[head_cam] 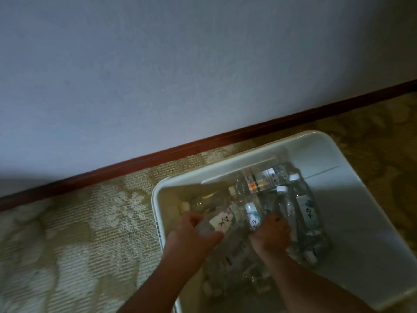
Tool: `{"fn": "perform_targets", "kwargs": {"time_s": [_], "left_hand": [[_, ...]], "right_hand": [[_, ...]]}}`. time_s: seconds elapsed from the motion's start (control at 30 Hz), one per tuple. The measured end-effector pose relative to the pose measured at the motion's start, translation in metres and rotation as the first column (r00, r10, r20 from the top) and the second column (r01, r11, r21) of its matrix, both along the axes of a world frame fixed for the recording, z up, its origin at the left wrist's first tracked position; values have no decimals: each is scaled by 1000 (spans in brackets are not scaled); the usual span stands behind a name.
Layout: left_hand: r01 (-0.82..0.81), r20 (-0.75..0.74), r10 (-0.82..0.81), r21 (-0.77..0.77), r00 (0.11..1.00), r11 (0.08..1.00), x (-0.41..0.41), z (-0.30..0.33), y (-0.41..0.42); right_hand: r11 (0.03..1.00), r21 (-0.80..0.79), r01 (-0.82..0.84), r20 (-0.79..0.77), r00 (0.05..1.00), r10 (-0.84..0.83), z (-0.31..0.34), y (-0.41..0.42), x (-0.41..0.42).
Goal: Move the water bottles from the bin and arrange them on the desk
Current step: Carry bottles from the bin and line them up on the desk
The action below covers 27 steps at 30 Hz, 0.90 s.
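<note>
Although the light is dim and the picture soft, the white plastic bin (352, 199) can be made out on the patterned carpet (90, 222), close to a pale wall (158, 64) with a dark red skirting board (225, 136). The bin's near corner runs off the bottom edge, so its full outline is not visible. Inside lie several clear water bottles, mostly on their sides and overlapping, which makes an exact count unsure.

The left hand (194, 236) has its grip curled round one labelled bottle (216, 222), fingers over the top and thumb beneath; that bottle is tilted, its far end pointing deeper into the bin, and its cap is not distinguishable. The right hand (270, 236) reaches down among the bottles with its fingers bent over a second labelled bottle (253, 216); its fingertips are buried behind the plastic, so I cannot tell whether its grip is actually closed on it or only resting there.

Just right of that hand two upright-looking bottles with white caps (293, 213) lean together, and another bottle with an orange-marked label (261, 182) lies across the far end. Toward the near side more bottles (237, 263) blur into a jumble under both forearms, hard to separate. The counter is outside the view.
</note>
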<state>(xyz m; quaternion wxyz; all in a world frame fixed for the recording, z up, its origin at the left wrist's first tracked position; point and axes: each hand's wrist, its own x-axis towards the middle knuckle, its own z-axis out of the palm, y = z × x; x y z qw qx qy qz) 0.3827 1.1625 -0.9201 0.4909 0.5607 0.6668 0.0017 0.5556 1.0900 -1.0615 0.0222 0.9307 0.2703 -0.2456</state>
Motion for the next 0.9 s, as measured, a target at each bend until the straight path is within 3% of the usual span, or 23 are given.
{"fn": "perform_targets", "kwargs": {"time_s": [0.13, 0.23, 0.4, 0.47, 0.57, 0.67, 0.77, 0.9], "left_hand": [[-18, 108, 21, -36, 994, 999, -15, 42, 18], [-78, 227, 84, -32, 970, 996, -26, 95, 32], [-190, 453, 124, 103, 883, 976, -41, 225, 42], [-270, 623, 190, 36, 759, 962, -49, 278, 45], [-437, 824, 361, -157, 435, 886, -56, 356, 42], [-548, 858, 415, -199, 303, 812, -64, 433, 22], [-615, 874, 368, -106, 317, 781, -83, 511, -2], [-605, 839, 262, 97, 476, 790, -117, 603, -38]], "right_hand": [[956, 224, 192, -388, 917, -94, 44, -11, 4], [950, 166, 266, -609, 785, -113, 115, -8, 15], [911, 198, 361, -778, 623, -77, 271, 3, 35], [916, 268, 298, -804, 593, 42, 337, 9, 40], [870, 424, 251, -788, 576, 218, 436, 16, 42], [820, 550, 159, -730, 568, 380, 535, 20, 35], [788, 615, -30, -690, 464, 556, 620, 22, 19], [762, 595, -256, -736, 208, 644, 719, 27, -18]]}}
